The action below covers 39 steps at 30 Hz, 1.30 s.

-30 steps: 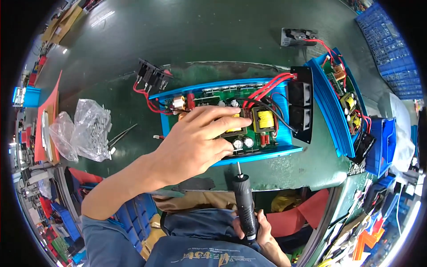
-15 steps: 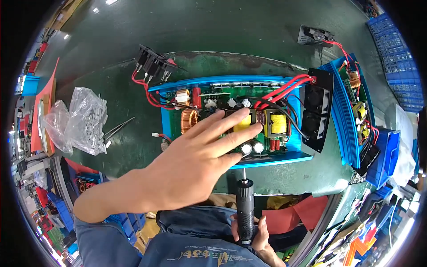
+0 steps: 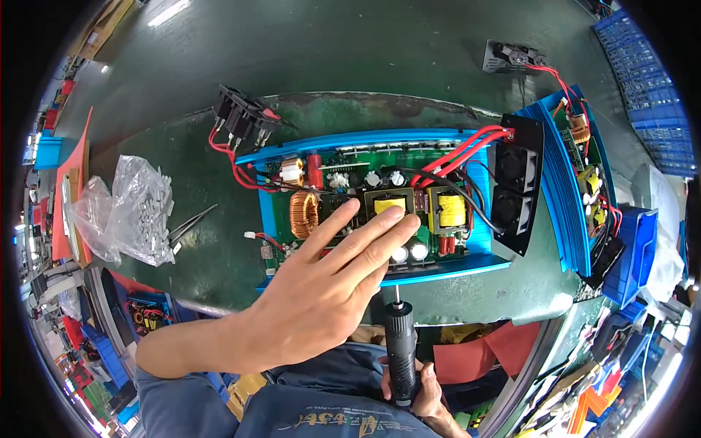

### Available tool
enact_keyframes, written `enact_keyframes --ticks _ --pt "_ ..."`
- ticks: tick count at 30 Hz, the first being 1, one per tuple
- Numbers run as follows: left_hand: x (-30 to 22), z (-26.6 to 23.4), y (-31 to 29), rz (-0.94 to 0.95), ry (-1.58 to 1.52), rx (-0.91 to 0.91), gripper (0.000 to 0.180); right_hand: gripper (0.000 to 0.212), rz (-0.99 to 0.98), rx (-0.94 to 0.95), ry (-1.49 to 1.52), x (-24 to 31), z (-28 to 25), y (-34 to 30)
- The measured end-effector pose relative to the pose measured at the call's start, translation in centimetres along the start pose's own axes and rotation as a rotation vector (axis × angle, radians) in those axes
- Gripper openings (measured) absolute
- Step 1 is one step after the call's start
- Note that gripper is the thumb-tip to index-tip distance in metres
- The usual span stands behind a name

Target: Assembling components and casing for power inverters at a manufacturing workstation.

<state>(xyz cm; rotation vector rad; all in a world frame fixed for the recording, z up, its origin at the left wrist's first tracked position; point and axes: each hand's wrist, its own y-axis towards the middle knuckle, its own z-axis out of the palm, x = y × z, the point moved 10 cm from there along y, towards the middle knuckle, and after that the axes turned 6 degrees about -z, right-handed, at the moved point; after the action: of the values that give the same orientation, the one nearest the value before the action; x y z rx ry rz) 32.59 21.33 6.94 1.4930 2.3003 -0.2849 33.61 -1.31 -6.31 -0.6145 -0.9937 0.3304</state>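
Two bare hands are held apart from each other, both beside or over a blue open-topped housing (image 3: 467, 271), which is set on a green table (image 3: 467, 298) with a green circuit board (image 3: 420, 157) seated in it. The left hand (image 3: 314, 292) is stretched, palm down, over the near left part of the housing, with its fingers extended and nothing grasped; its fingertips are laid over a yellow-wound transformer (image 3: 383, 205), but whether that is being touched cannot be told. By the right hand (image 3: 428, 394), wrapped around the handle, a black screwdriver (image 3: 400, 350) is held on the near side of the housing. Its shaft is pointed at the near wall; contact of the tip cannot be made out.

Toward the left end inside the housing, a copper coil (image 3: 304, 214) is mounted. At the right end, a black plate (image 3: 524, 235) fitted with two fans (image 3: 513, 210) is placed. Off the far left corner, a black socket (image 3: 247, 117) is laid. Left of the housing, tweezers (image 3: 194, 222) and a clear plastic bag (image 3: 139, 212) are seen; to its right, a second blue housing (image 3: 561, 197).
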Motion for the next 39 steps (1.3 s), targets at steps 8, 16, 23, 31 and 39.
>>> enact_keyframes --ticks 8,16,23,31,39 --pt "0.0 0.2 0.3 -0.004 -0.044 0.05 0.035 0.103 -0.01 0.022 0.081 -1.1 0.4 -0.4" --pt "-0.1 0.2 0.4 0.042 -0.045 0.119 0.042 0.095 0.23 0.407 0.916 -4.8 4.5 -0.9" --pt "1.4 -1.7 -2.0 -0.079 0.03 -0.189 0.039 0.101 0.028 0.092 0.089 -1.3 -1.7 -0.2" --pt "2.5 -3.2 -5.6 -0.126 0.178 -0.386 0.027 0.086 -0.246 -0.201 -0.286 -2.3 -7.5 -1.6" --pt "1.8 -2.4 -5.1 -0.097 -0.047 -0.523 0.021 0.09 -0.329 -0.322 0.152 -10.4 -12.7 -0.4"
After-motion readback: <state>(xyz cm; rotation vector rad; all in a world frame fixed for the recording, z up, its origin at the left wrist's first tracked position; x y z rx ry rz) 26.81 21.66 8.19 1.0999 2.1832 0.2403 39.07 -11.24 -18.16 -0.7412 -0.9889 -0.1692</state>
